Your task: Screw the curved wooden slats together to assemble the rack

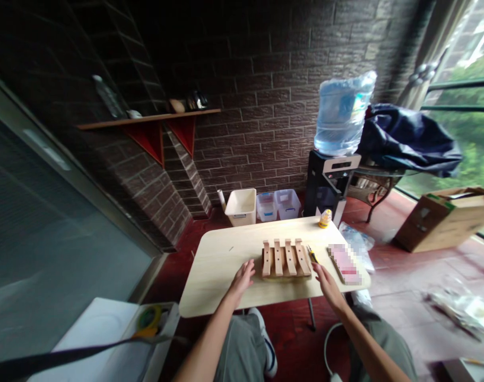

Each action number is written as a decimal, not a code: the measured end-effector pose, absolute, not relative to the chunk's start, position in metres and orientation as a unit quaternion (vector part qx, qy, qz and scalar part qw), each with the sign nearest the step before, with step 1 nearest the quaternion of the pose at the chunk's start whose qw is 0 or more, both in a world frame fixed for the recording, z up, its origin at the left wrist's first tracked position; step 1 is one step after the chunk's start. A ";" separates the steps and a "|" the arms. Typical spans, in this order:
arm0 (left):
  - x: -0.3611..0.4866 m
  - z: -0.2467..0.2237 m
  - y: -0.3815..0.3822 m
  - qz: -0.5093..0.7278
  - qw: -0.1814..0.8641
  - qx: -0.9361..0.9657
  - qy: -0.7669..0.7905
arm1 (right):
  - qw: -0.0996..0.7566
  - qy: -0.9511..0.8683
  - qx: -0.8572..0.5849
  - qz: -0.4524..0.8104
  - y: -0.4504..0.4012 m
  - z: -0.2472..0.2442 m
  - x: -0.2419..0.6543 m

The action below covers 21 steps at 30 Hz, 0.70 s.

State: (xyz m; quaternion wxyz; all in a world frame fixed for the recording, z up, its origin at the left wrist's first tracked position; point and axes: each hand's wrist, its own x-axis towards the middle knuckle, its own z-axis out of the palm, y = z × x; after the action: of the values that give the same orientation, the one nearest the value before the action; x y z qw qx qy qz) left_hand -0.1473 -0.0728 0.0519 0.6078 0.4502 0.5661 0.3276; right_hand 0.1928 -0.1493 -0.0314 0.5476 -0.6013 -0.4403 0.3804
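Note:
A wooden block with several curved wooden strips (279,260) fixed across it, each with a dark hole or screw, sits on the pale table (210,265). To its left is my left hand (243,277), fingers stretched and apart from the wood, holding nothing. My right hand (325,277) is at the block's right end, fingers extended and seemingly empty; whether it touches the wood I cannot tell. Just beyond its fingertips lies a slim yellow-and-black hand tool (312,254), too small to name exactly. Farther left on the tabletop is a thin dark nail-like piece (231,249).
A blurred pink flat item (345,263) lies at the table's right side, and a yellow-capped bottle (325,218) stands at the far right corner. Behind are plastic bins (242,207) and a water dispenser (329,180). A cardboard box (441,220) sits right; an open white case (94,329) lies left.

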 end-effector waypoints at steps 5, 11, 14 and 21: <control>-0.123 0.047 -0.097 0.342 0.611 0.462 0.544 | 0.529 -0.455 -0.581 0.418 -0.168 -0.035 0.182; -0.103 0.044 -0.117 0.375 0.598 0.465 0.534 | 0.509 -0.471 -0.587 0.418 -0.186 -0.020 0.179; -0.103 0.044 -0.119 0.389 0.597 0.460 0.530 | 0.494 -0.488 -0.597 0.403 -0.203 -0.012 0.179; -0.105 0.028 -0.124 0.409 0.583 0.471 0.520 | 0.497 -0.497 -0.616 0.357 -0.209 -0.010 0.173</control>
State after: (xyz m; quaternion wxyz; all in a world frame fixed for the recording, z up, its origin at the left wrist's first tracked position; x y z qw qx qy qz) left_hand -0.1053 -0.1243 0.0278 0.5832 0.4713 0.5197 0.4094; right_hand 0.1725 -0.2089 -0.0103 0.4969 -0.6156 -0.4965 0.3572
